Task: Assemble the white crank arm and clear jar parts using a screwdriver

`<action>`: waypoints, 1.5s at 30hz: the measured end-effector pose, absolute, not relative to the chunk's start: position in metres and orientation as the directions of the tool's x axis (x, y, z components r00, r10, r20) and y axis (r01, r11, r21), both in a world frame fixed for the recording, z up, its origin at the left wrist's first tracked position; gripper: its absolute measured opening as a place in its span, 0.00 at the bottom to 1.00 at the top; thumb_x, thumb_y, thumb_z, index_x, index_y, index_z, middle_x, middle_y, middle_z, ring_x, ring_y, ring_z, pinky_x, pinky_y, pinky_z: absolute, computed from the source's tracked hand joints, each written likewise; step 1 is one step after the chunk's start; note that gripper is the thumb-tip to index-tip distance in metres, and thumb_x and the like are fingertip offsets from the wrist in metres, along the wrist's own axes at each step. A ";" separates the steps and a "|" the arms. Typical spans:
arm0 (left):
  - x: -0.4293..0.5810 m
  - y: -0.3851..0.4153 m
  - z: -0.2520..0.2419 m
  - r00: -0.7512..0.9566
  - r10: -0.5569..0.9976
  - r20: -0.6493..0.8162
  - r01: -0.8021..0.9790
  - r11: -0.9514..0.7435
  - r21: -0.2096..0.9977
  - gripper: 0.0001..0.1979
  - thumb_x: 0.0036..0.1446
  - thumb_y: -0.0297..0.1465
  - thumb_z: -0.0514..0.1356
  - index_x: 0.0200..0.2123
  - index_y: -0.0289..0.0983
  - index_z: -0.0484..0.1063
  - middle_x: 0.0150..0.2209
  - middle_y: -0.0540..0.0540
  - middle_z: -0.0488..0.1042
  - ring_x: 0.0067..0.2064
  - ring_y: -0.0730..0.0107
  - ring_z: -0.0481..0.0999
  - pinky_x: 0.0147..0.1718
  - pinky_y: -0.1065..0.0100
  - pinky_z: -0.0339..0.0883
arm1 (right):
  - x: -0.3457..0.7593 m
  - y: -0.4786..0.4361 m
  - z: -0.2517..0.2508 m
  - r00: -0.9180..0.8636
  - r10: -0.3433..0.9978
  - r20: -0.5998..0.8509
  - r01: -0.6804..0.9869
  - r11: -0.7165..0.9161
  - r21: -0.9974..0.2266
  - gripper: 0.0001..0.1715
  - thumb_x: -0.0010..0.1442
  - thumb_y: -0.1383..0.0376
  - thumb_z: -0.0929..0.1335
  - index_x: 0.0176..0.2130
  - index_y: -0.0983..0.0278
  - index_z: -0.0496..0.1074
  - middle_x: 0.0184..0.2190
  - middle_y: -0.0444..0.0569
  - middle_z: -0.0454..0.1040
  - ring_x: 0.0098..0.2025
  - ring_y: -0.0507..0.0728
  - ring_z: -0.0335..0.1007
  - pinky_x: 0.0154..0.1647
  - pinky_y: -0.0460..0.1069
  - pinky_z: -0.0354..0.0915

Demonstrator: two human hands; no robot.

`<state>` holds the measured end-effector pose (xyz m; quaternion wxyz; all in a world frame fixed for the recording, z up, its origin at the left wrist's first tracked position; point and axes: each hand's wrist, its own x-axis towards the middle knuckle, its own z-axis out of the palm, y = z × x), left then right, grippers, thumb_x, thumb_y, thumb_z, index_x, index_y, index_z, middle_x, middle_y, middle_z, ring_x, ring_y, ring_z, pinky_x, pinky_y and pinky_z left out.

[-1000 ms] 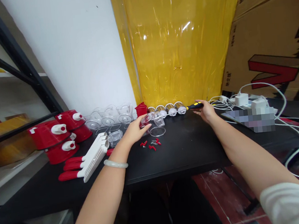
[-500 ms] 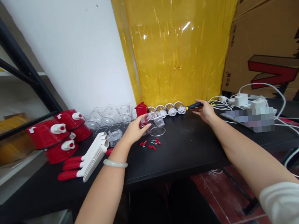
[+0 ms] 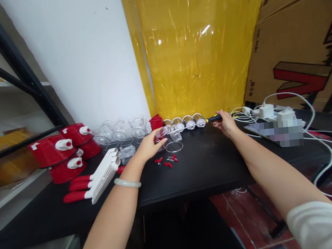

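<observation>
My left hand (image 3: 150, 143) is wrapped round a clear plastic cup (image 3: 174, 144), which lies on its side over the black table. My right hand (image 3: 225, 123) grips the dark handle of a long screwdriver (image 3: 214, 118). The thin shaft points left and reaches the clear cup near my left fingers; its very tip is hard to make out. Just in front of the cup lie small red parts (image 3: 168, 165) and a few screws (image 3: 170, 159). Several cylindrical motors (image 3: 188, 122) stand in a row behind, beside a red container (image 3: 155, 122).
Red housings (image 3: 54, 151) are stacked at the left, with white and red handles (image 3: 103, 175) in front. Clear cups (image 3: 119, 129) line the wall. White cables and a power strip (image 3: 267, 111) lie at the right. A black shelf frame (image 3: 26, 71) rises at far left.
Both hands keep nearly the same pose on the cup and the screwdriver. The whole view has shifted very slightly.
</observation>
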<state>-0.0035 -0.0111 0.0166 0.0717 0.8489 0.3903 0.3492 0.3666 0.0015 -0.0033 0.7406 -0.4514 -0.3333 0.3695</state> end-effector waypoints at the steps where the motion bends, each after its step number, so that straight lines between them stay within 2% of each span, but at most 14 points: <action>1: -0.004 -0.011 0.017 0.451 0.713 0.536 0.613 -0.685 0.394 0.30 0.60 0.46 0.59 0.62 0.41 0.63 0.57 0.41 0.74 0.57 0.55 0.74 0.58 0.55 0.65 | 0.367 0.002 -0.004 0.520 0.836 0.173 -0.221 0.327 -0.919 0.19 0.65 0.49 0.62 0.35 0.61 0.67 0.12 0.36 0.60 0.12 0.47 0.55 0.21 0.45 0.65; 5: -0.003 -0.011 0.016 0.453 0.709 0.541 0.610 -0.688 0.392 0.30 0.60 0.46 0.59 0.62 0.41 0.63 0.57 0.41 0.74 0.57 0.55 0.74 0.57 0.55 0.66 | 0.367 0.001 -0.003 0.516 0.848 0.117 -0.285 0.300 -0.910 0.29 0.65 0.42 0.55 0.32 0.61 0.67 0.13 0.40 0.63 0.13 0.49 0.57 0.21 0.47 0.66; 10: -0.004 -0.011 0.016 0.452 0.707 0.544 0.607 -0.690 0.393 0.30 0.60 0.46 0.59 0.62 0.41 0.63 0.57 0.41 0.74 0.57 0.55 0.74 0.57 0.55 0.65 | 0.367 -0.001 0.000 0.457 0.882 0.113 -0.373 0.305 -0.876 0.13 0.67 0.60 0.57 0.38 0.60 0.67 0.28 0.44 0.76 0.29 0.52 0.75 0.30 0.49 0.71; 13: -0.004 -0.011 0.016 0.453 0.709 0.541 0.610 -0.689 0.392 0.30 0.60 0.46 0.59 0.62 0.40 0.63 0.57 0.41 0.74 0.57 0.55 0.74 0.58 0.55 0.65 | 0.367 0.000 -0.001 0.471 0.864 0.180 -0.290 0.344 -0.893 0.08 0.64 0.59 0.63 0.38 0.60 0.68 0.21 0.41 0.72 0.20 0.50 0.69 0.26 0.46 0.67; 17: -0.004 -0.011 0.016 0.454 0.709 0.540 0.615 -0.688 0.386 0.30 0.60 0.46 0.59 0.62 0.40 0.63 0.57 0.41 0.74 0.57 0.55 0.74 0.57 0.55 0.65 | 0.368 0.001 -0.002 0.497 0.838 0.224 -0.208 0.366 -0.907 0.19 0.63 0.48 0.64 0.33 0.61 0.67 0.12 0.36 0.58 0.11 0.47 0.52 0.21 0.45 0.63; 20: -0.004 -0.011 0.016 0.456 0.710 0.537 0.616 -0.687 0.385 0.30 0.60 0.46 0.59 0.62 0.41 0.63 0.57 0.41 0.74 0.57 0.55 0.74 0.57 0.55 0.65 | 0.368 -0.001 0.000 0.474 0.871 0.132 -0.315 0.307 -0.898 0.26 0.68 0.49 0.53 0.35 0.61 0.68 0.19 0.42 0.69 0.17 0.50 0.64 0.23 0.47 0.66; 24: -0.003 -0.011 0.016 0.452 0.708 0.543 0.616 -0.688 0.383 0.30 0.60 0.46 0.59 0.62 0.41 0.63 0.57 0.41 0.74 0.57 0.55 0.74 0.57 0.55 0.65 | 0.367 -0.003 0.002 0.443 0.887 0.128 -0.389 0.319 -0.864 0.14 0.65 0.60 0.57 0.37 0.60 0.69 0.29 0.44 0.76 0.27 0.52 0.74 0.31 0.49 0.70; 27: -0.004 -0.011 0.017 0.453 0.708 0.542 0.617 -0.688 0.382 0.30 0.60 0.46 0.59 0.62 0.41 0.63 0.57 0.41 0.74 0.57 0.55 0.74 0.57 0.55 0.66 | 0.368 -0.001 -0.001 0.459 0.875 0.156 -0.328 0.330 -0.885 0.10 0.64 0.58 0.62 0.37 0.60 0.69 0.22 0.42 0.72 0.21 0.50 0.69 0.27 0.46 0.67; 30: -0.004 -0.012 0.017 0.455 0.711 0.537 0.617 -0.686 0.385 0.30 0.60 0.46 0.59 0.62 0.41 0.63 0.57 0.41 0.74 0.57 0.55 0.74 0.57 0.56 0.65 | 0.369 0.001 -0.002 0.484 0.864 0.142 -0.273 0.303 -0.913 0.21 0.65 0.49 0.61 0.33 0.62 0.69 0.15 0.41 0.64 0.14 0.49 0.58 0.22 0.46 0.63; 33: -0.003 -0.012 0.017 0.452 0.710 0.540 0.619 -0.685 0.383 0.30 0.60 0.46 0.59 0.62 0.40 0.63 0.57 0.41 0.74 0.57 0.55 0.74 0.57 0.56 0.65 | 0.369 0.002 -0.001 0.468 0.880 0.080 -0.350 0.268 -0.898 0.27 0.68 0.49 0.54 0.34 0.62 0.70 0.21 0.45 0.71 0.20 0.51 0.67 0.26 0.47 0.66; 36: -0.003 -0.013 0.017 0.455 0.711 0.537 0.616 -0.686 0.386 0.30 0.60 0.45 0.59 0.62 0.40 0.63 0.57 0.41 0.74 0.57 0.55 0.74 0.57 0.57 0.65 | 0.369 0.002 0.000 0.458 0.884 0.091 -0.396 0.295 -0.870 0.19 0.68 0.57 0.55 0.36 0.61 0.70 0.29 0.45 0.75 0.28 0.51 0.74 0.31 0.47 0.69; 39: -0.003 -0.013 0.017 0.447 0.720 0.530 0.618 -0.678 0.398 0.30 0.60 0.45 0.59 0.62 0.40 0.63 0.56 0.42 0.74 0.56 0.56 0.75 0.56 0.57 0.66 | 0.369 0.002 -0.002 0.487 0.858 0.162 -0.322 0.349 -0.880 0.12 0.65 0.56 0.62 0.37 0.60 0.69 0.22 0.40 0.71 0.21 0.49 0.69 0.27 0.46 0.68; 42: -0.002 -0.014 0.018 0.442 0.723 0.531 0.630 -0.672 0.390 0.30 0.60 0.45 0.59 0.62 0.41 0.63 0.55 0.42 0.75 0.55 0.55 0.75 0.54 0.57 0.67 | 0.369 0.002 -0.003 0.493 0.844 0.212 -0.233 0.363 -0.902 0.20 0.62 0.47 0.64 0.34 0.60 0.68 0.13 0.35 0.57 0.12 0.47 0.51 0.21 0.46 0.64; 45: -0.002 -0.015 0.019 0.441 0.724 0.530 0.638 -0.668 0.383 0.29 0.60 0.45 0.59 0.62 0.41 0.64 0.55 0.43 0.76 0.54 0.56 0.76 0.54 0.57 0.68 | 0.370 0.001 -0.001 0.469 0.872 0.137 -0.305 0.306 -0.902 0.27 0.66 0.44 0.55 0.34 0.60 0.68 0.16 0.40 0.64 0.14 0.49 0.59 0.23 0.48 0.65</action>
